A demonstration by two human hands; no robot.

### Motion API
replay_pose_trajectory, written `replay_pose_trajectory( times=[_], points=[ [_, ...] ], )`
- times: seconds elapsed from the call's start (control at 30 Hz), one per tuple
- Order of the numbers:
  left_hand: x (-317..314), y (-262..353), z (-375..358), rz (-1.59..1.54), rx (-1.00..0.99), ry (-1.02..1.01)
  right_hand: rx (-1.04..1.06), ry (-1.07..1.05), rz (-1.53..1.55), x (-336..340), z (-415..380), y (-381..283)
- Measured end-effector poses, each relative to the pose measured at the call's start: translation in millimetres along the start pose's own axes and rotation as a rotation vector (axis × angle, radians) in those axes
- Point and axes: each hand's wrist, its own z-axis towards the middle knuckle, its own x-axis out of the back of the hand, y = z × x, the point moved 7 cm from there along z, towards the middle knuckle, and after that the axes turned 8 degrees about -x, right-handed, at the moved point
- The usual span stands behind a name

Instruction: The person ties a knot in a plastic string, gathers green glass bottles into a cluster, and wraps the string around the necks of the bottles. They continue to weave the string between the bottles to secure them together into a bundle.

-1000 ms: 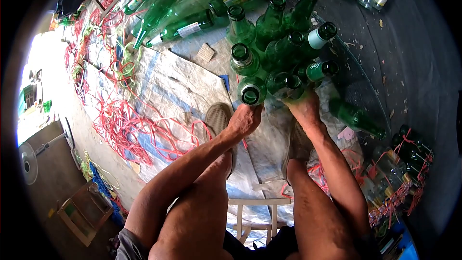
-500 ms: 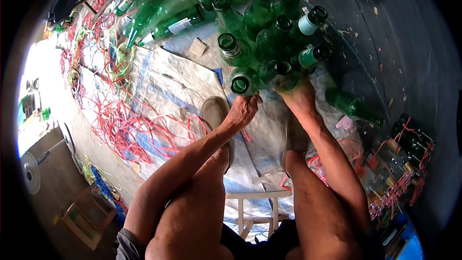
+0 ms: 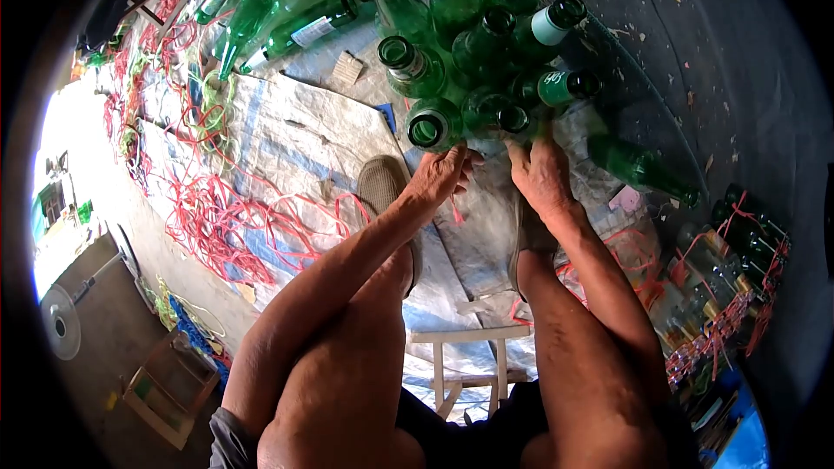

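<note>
Several green glass bottles (image 3: 491, 56) stand in a tight cluster beyond my feet. My left hand (image 3: 441, 175) is at the near side of the front-left green bottle (image 3: 432, 124), its fingers curled; whatever lies between them is hidden. A pink strip (image 3: 457, 210) lies just below that hand. My right hand (image 3: 542, 175) reaches to the front-right of the cluster, thumb and forefinger apart. Its fingertips are close to the tilted front bottle (image 3: 497, 113) and to a green-labelled bottle (image 3: 554, 87). Contact there is hard to make out.
One green bottle (image 3: 641, 169) lies on its side at the right. More bottles (image 3: 282, 30) lie at the far left. Tangled pink strips (image 3: 221, 230) cover the sheet (image 3: 295, 139). Tied bottles (image 3: 717, 287) stand at the right. Below is a wooden stool (image 3: 469, 335).
The bottles and my hands appear higher in the view. My right hand's fingers, blurred before, now show more clearly, with thumb and forefinger apart. My left hand stays by the front-left bottle.
</note>
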Motion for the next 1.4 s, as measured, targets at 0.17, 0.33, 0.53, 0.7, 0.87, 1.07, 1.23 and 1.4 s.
replay_pose_trajectory(
  times=[0.17,0.33,0.53,0.7,0.87,1.07,1.23,1.4],
  points=[
    [0.0,0.3,-1.0,0.032,0.066,0.001,-0.054,-0.029,-0.020,4.9,-9.3,-4.8],
    [-13.8,4.5,-11.6,-0.219,0.162,0.011,-0.119,-0.242,0.186,-1.4,-22.3,-4.6],
    [-15.3,0.9,-5.9,-0.307,0.200,0.041,-0.277,-0.545,0.614,-36.5,-50.4,-24.1],
    [-14.0,-12.6,-1.7,-0.289,0.270,0.091,-0.289,-0.596,0.655,-55.5,-50.6,-24.7],
    [-18.6,1.3,-9.8,-0.320,0.189,0.044,-0.307,-0.560,0.730,-65.2,-48.3,-15.9],
    [-8.3,-11.9,-17.3,-0.361,0.090,0.049,-0.376,-0.513,0.464,-44.5,-41.3,-1.9],
    [4.2,-10.9,-19.4,-0.522,0.031,0.112,-0.444,-0.539,0.507,-43.1,-42.3,3.1],
    [4.1,-7.5,-18.7,-0.520,0.025,0.136,-0.390,-0.533,0.468,-41.1,-42.8,7.9]
  ],
)
